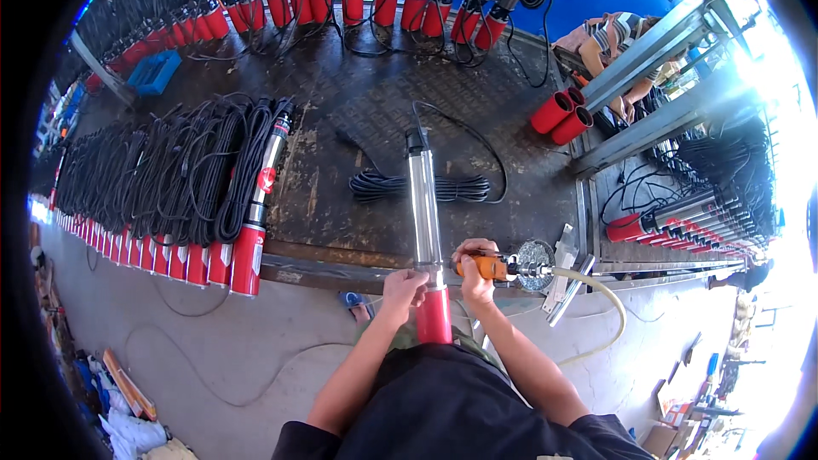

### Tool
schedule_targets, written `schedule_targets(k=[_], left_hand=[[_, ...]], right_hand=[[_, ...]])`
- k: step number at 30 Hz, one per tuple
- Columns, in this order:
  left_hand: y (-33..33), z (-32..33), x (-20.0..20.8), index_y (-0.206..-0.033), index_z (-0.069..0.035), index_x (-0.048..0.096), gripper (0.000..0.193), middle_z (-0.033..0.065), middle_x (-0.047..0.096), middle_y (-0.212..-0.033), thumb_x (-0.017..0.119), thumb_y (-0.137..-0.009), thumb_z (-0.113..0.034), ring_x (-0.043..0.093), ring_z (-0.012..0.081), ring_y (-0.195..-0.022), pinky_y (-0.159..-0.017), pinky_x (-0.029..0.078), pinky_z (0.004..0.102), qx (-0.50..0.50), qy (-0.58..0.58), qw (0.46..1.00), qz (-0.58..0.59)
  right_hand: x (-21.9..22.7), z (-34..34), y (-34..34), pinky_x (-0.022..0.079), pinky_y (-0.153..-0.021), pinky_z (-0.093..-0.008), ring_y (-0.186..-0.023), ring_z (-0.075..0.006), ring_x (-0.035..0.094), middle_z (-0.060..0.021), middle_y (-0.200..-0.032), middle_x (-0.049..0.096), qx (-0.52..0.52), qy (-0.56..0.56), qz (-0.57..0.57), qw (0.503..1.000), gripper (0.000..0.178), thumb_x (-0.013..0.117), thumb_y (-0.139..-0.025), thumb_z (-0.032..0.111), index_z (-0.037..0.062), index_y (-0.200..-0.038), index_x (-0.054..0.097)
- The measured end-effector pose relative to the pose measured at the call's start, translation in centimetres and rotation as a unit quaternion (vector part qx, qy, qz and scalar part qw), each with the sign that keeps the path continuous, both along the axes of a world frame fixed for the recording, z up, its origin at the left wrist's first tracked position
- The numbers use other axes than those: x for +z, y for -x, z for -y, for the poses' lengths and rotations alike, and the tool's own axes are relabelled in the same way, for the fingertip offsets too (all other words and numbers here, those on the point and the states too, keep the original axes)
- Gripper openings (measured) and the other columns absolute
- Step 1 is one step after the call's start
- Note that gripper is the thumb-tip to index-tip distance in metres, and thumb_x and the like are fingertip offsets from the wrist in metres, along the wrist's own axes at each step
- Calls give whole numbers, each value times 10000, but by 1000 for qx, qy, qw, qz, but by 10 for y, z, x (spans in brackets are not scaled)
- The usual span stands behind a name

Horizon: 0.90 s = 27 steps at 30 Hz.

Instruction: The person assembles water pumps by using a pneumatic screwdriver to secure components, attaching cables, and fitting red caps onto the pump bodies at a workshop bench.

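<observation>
A long submersible pump with a silver body and a red lower end lies over the bench edge, its red end toward me. My left hand is closed at the joint above the red part, thumb and fingers against the pump; whether a small part sits between them I cannot make out. My right hand is wrapped round an orange air-powered tool with a pale hose; its tip is close to the joint. Black coiled cable lies under and beside the pump.
Finished-looking pumps with cable bundles line the left edge; more red-ended pumps stand along the back. Three red tubes, a metal frame and another person's arm are at right. A clear round dish sits near the tool.
</observation>
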State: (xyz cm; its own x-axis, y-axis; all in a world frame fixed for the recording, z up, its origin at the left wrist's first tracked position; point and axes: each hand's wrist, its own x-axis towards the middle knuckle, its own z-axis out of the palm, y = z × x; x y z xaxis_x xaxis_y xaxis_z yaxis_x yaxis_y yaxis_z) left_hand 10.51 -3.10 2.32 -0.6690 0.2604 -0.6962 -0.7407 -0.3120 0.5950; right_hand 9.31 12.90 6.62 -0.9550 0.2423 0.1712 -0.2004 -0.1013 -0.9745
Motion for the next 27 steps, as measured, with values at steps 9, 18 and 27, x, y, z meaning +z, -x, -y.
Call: schedule_targets(k=[9, 18, 27], left_hand=[[-2, -28, 13, -757, -2, 622, 392, 89, 651, -642, 872, -704, -298, 628, 177, -585, -558, 505, 345, -3, 341, 907, -249], [10, -47, 36, -794, -30, 646, 649, 189, 715, -836, 811, -628, -635, 699, 399, -836, -740, 542, 492, -133, 587, 780, -170], [1, -54, 28, -1285, 48, 380, 884, 271, 520, -1163, 875, -662, -336, 529, 437, -1096, -955, 447, 481, -41, 653, 718, -238]], right_hand=[[-18, 2, 10, 518, -662, -296, -750, -152, 596, -121, -893, 606, 14, 34, -46, 998, 168, 527, -822, -96, 31, -931, 519], [47, -10, -19, 500, -745, -279, -840, -145, 599, -76, -949, 615, -121, -42, 4, 992, 234, 532, -879, 98, 8, -1081, 607], [-45, -24, -56, 427, -537, -328, -555, -207, 513, -68, -664, 578, -285, 479, 278, 783, 724, 448, -865, 747, 44, -805, 613]])
